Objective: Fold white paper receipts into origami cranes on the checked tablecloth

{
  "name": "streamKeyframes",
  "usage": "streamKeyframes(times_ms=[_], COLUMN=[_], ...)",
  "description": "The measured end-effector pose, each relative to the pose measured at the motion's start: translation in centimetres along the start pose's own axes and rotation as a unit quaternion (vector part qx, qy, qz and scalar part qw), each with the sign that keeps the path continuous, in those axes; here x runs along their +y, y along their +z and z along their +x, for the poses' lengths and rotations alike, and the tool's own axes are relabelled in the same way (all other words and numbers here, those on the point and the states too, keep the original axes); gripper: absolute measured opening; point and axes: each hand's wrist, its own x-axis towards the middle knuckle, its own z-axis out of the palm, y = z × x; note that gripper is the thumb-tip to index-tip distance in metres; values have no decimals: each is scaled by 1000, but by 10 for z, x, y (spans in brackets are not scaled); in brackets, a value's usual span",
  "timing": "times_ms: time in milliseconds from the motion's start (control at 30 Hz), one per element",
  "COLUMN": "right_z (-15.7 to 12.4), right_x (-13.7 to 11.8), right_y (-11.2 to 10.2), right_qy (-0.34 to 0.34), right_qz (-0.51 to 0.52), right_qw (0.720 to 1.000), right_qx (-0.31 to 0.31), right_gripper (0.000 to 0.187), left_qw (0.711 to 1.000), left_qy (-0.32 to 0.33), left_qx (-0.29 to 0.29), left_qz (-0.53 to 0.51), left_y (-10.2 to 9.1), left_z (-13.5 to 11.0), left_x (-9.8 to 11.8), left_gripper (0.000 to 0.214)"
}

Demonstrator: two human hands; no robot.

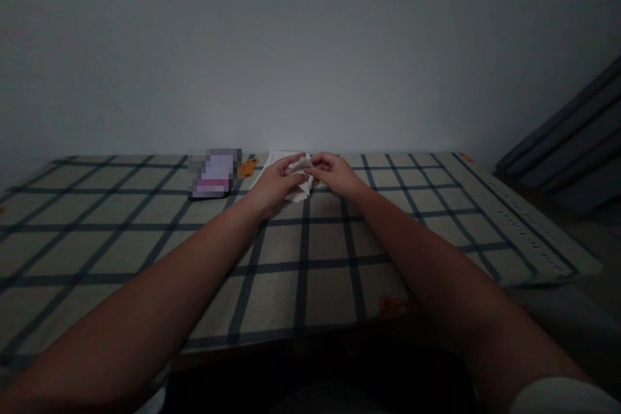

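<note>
Both my arms reach forward over a checked tablecloth. Between my hands is a piece of folded white paper (301, 164), its creased edges sticking up. My left hand (276, 182) grips it from the left, thumb in front and fingers behind. From the right, my right hand (334, 171) pinches the paper's other side between thumb and curled fingers. Under and behind the hands lies more white paper (276, 156), partly covered by them. The exact shape of the folds is too small to make out.
A phone (216, 173) with a lit, partly blurred screen lies left of my hands. The checked tablecloth (145, 226) bears orange bear prints and lettering. Behind the table rises a plain wall (310, 45). A dark curtain (572, 136) hangs at the right.
</note>
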Motion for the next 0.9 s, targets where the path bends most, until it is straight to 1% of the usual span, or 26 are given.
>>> streamKeyframes(times_ms=[100, 267, 400, 533, 600, 767, 900], right_z=[-1, -3, -2, -2, -2, -1, 1], right_x=[0, -2, -2, -1, -1, 0, 3], right_y=[0, 0, -2, -4, -5, -3, -3], right_qy=[4, 30, 5, -11, -12, 8, -5], right_qz=[-14, 3, -28, -45, -34, -7, -1], right_qw=[1000, 1000, 1000, 998, 999, 1000, 1000], right_qx=[0, 1, 6, 36, 34, 14, 20], right_gripper=[20, 23, 20, 18, 19, 19, 20], left_qw=[1000, 999, 999, 999, 999, 999, 999], left_qy=[-4, -9, -11, -25, -24, 12, 10], left_qx=[3, 29, 30, 41, 39, 21, 12], left_qz=[5, 26, 16, -8, -4, 26, 34], left_y=[1, -1, 1, 5, 6, 2, -1], left_z=[-1, 1, 1, -1, -2, -1, 1], left_x=[1, 2, 5, 7, 7, 4, 0], left_gripper=[68, 69, 71, 61, 63, 75, 77])
